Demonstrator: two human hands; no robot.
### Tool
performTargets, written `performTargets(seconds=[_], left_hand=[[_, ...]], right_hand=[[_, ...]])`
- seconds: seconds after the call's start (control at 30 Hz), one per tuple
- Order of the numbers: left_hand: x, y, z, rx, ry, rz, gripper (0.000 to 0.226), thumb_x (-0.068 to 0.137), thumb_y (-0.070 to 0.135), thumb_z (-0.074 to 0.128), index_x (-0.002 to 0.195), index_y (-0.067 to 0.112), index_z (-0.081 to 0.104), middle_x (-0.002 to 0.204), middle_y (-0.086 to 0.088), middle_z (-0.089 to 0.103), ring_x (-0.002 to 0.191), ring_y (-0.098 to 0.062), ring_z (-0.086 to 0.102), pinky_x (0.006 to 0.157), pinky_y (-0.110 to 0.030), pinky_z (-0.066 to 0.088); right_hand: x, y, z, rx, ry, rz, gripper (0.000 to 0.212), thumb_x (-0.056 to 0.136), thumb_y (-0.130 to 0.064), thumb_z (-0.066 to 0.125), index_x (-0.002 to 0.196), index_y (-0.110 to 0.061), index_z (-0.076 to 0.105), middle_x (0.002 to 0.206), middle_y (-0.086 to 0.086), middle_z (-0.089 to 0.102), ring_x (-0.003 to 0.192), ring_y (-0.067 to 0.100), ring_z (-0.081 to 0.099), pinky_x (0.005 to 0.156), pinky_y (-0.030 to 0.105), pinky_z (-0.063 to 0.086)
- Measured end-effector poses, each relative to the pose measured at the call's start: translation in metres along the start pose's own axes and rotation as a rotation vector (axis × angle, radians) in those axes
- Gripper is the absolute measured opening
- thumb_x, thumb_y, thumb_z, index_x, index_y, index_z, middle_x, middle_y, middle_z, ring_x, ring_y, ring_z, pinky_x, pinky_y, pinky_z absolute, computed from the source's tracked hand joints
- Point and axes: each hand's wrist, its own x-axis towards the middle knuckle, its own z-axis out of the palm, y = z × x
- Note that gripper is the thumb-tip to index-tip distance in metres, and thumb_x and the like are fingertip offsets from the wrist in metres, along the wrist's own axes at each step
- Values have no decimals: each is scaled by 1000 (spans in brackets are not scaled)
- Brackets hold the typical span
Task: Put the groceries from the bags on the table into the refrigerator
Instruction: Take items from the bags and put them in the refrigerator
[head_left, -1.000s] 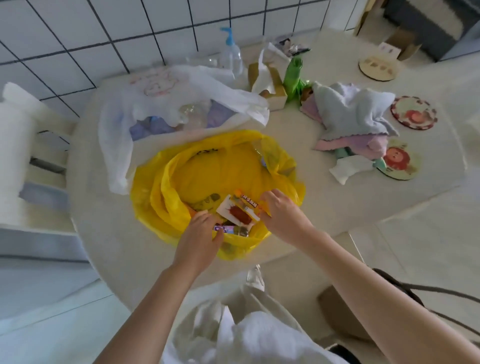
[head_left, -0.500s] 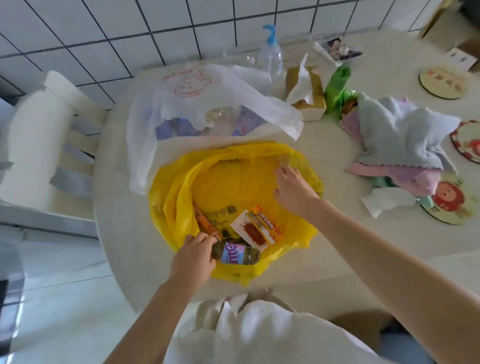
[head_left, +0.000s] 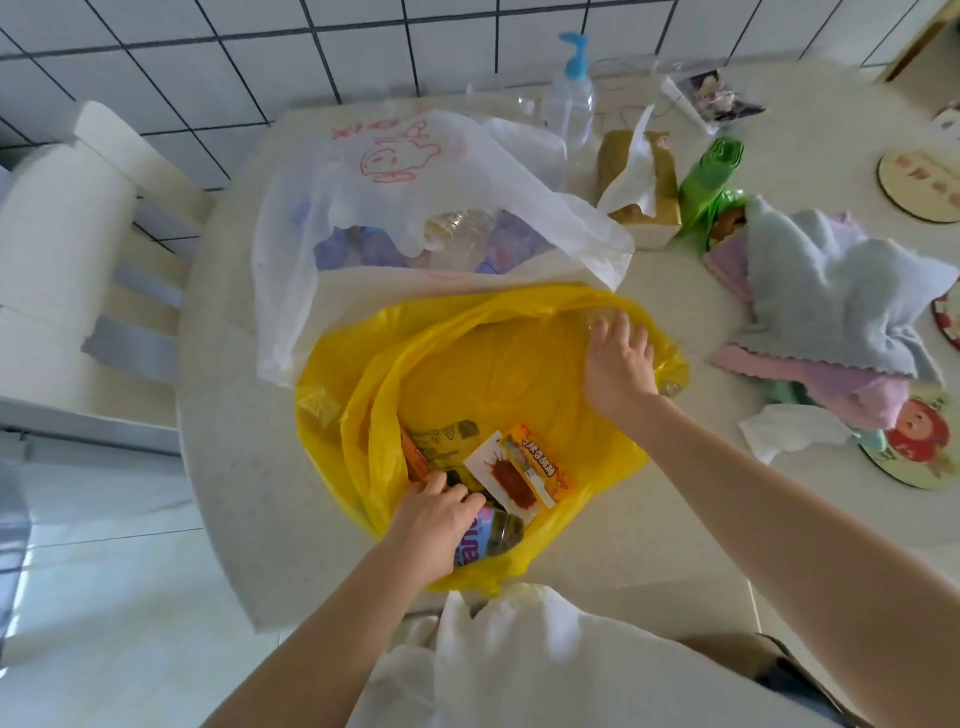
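1. At the lower centre of the frame, the yellow bag (head_left: 467, 364) lies open on the table (head_left: 234, 467), its mouth spread wide.
2. Inside it, near the bottom edge, lies a bottle (head_left: 488, 535) with a purple-and-pink label, on its side, partly under the left hand (head_left: 431, 525).
3. That left hand reaches into the bag with its fingers curled over the bottle's neck end; whether they fully grip it cannot be told.
4. Just right of the hand, a white and orange snack packet (head_left: 519, 470) lies flat on the bag's floor, and an orange packet (head_left: 418, 460) stands against the bag's left wall.
5. Right hand (head_left: 618, 364) lies at the bag's upper right rim, fingers fairly straight and spread, pressing the plastic down and outward; it has hold of nothing else.
6. Above the yellow bag, in the upper middle of the frame, a white bag (head_left: 415, 176) with a red drawing lies slumped, with clear bottles and bluish items showing through it.
7. Further up stand a pump bottle (head_left: 571, 98) with a blue top, a tissue box (head_left: 644, 182) and a green bottle (head_left: 709, 176).
8. On the right edge lie folded cloths (head_left: 831, 306) in pale blue and pink, round coasters (head_left: 919, 441) and a crumpled tissue (head_left: 789, 431).
9. A white chair (head_left: 62, 223) stands at the left, against a tiled wall (head_left: 208, 52).
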Motion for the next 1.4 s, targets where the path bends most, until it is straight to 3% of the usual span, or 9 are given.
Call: performTargets(seconds=[0.33,0.53,0.7,0.8,0.9,1.03,1.13,1.27,1.4], left_hand=[[6,-12,-1,-113,53,65,74,73,32,76,135,24,36,127,1,49,120,-21,47,95,-33,43],[8,-8,-27,-327,206,24,86,72,47,75,143,26,32,134,6,48,124,-16,45,99,-29,45],[32,-11,-47,-586,372,-141,73,62,49,78,123,24,48,107,8,60,100,-12,60,77,-23,53],[51,-18,-53,-666,366,-260,68,60,49,79,114,19,50,98,5,62,89,-14,63,71,-32,59],[69,-26,-60,-578,352,-335,77,63,54,80,118,14,45,104,-3,63,93,-21,63,72,-36,58],[87,-35,-68,-653,305,-492,89,72,54,76,136,15,30,112,-8,61,98,-26,65,72,-35,55],[92,-35,-68,-711,286,-546,97,81,52,69,148,11,13,124,-12,54,107,-27,61,76,-32,51],[82,-41,-63,-500,381,-353,88,92,47,57,154,16,3,150,-16,29,124,-31,51,85,-32,53],[78,-63,-68,159,426,174,80,87,-1,58,153,22,19,162,-8,13,146,-36,17,109,-46,38]], right_hand=[[31,10,-1,-44,11,118,77,92,-6,50,150,-16,2,146,30,23,124,52,36,102,57,33],[30,11,-11,17,-41,87,79,81,2,58,142,-20,13,128,25,39,115,48,46,93,58,43],[11,15,-14,52,-166,-83,86,78,-5,67,144,-18,14,126,19,44,111,41,53,83,47,52],[-3,17,-8,50,-234,-131,88,75,-11,71,145,-15,18,127,16,45,111,38,55,83,43,52],[-15,17,6,-18,-203,-152,79,76,-12,70,142,-13,27,134,12,42,124,35,45,97,44,46],[-23,8,15,-195,-69,-166,77,83,-12,64,147,-9,22,146,12,35,142,40,16,117,46,16],[-26,5,18,-157,-71,-165,81,84,-10,64,149,-7,15,149,12,33,144,38,13,117,43,19],[-28,6,24,-89,-19,-186,74,84,-9,65,146,-9,23,138,9,44,128,29,40,105,37,39],[-27,7,25,-84,-31,-117,74,82,-8,66,143,-17,25,134,8,44,122,33,45,100,44,41]])
